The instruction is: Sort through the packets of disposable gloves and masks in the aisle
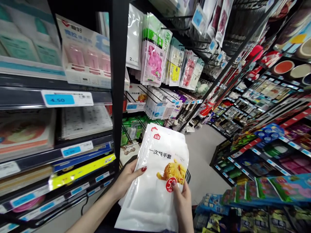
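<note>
A small stack of white packs of disposable gloves [150, 200] is held up in front of me, tilted a little. The top pack bears a red logo, Chinese lettering, a picture of fried chicken and a red "50" circle. My left hand [128, 177] grips the left edge, with its thumb lying on the front. On the right edge, my right hand [182, 200] presses its thumb near the red circle while its fingers go behind the stack. The fingers at the back are mostly hidden, and how many packs there are is unclear.
Hanging rubber glove packs [154, 55] fill hooks ahead, above hooks with white packets [157, 103]. A black shelf post [119, 81] stands left, beside shelves with price tags [67, 98]. Snack bags [264, 191] are at lower right, and grey floor [201, 155] runs between the racks.
</note>
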Tool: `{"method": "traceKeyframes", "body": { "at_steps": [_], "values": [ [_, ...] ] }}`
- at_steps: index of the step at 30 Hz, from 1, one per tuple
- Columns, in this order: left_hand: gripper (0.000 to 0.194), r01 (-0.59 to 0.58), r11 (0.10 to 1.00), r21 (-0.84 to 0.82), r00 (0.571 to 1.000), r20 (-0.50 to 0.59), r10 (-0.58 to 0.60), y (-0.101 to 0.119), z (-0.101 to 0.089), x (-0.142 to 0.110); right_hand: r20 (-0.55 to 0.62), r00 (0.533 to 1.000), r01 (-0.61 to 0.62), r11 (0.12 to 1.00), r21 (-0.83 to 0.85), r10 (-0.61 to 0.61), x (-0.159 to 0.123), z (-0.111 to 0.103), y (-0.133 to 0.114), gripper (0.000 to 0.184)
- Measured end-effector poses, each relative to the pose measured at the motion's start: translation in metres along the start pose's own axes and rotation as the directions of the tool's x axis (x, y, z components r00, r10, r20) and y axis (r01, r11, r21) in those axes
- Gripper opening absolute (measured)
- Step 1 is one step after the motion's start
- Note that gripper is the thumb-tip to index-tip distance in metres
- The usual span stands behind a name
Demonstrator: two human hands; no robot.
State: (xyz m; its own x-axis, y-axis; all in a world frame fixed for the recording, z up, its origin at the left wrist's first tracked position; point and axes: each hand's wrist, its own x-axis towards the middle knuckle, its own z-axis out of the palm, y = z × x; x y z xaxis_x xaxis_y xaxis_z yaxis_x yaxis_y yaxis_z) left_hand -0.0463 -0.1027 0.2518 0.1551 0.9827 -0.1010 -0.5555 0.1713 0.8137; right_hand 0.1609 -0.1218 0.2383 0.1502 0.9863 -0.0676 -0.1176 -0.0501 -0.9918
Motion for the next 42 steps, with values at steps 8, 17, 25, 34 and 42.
{"method": "traceKeyframes", "body": {
  "at_steps": [8, 17, 25, 34, 42],
  "values": [
    [0.05, -0.014, 0.997, 0.076, 0.99, -0.14, 0.025, -0.016, 0.001, -0.008, -0.158, 0.985, 0.054, 0.997, -0.056, -0.062, -0.012, -0.012, 0.008, 0.063],
    [0.041, -0.061, 0.982, 0.177, 0.992, -0.098, 0.079, -0.022, 0.007, -0.011, -0.264, 0.962, 0.027, 0.985, -0.169, -0.072, -0.009, -0.02, -0.003, 0.06],
    [0.054, -0.064, 0.98, 0.187, 0.951, -0.285, 0.117, -0.013, -0.008, -0.005, -0.421, 0.892, 0.039, 0.957, -0.288, -0.163, 0.01, -0.066, -0.015, 0.051],
    [0.057, -0.139, 0.928, 0.347, 0.865, -0.413, 0.284, -0.001, -0.014, -0.003, -0.399, 0.587, 0.012, 0.5, -0.866, -0.705, -0.022, -0.055, -0.097, 0.041],
    [0.047, -0.186, 0.938, 0.294, 0.896, -0.341, 0.285, -0.03, 0.011, -0.01, 0.49, 0.737, 0.61, 0.146, -0.779, -0.465, -0.027, 0.085, -0.032, 0.039]
  ]
}}
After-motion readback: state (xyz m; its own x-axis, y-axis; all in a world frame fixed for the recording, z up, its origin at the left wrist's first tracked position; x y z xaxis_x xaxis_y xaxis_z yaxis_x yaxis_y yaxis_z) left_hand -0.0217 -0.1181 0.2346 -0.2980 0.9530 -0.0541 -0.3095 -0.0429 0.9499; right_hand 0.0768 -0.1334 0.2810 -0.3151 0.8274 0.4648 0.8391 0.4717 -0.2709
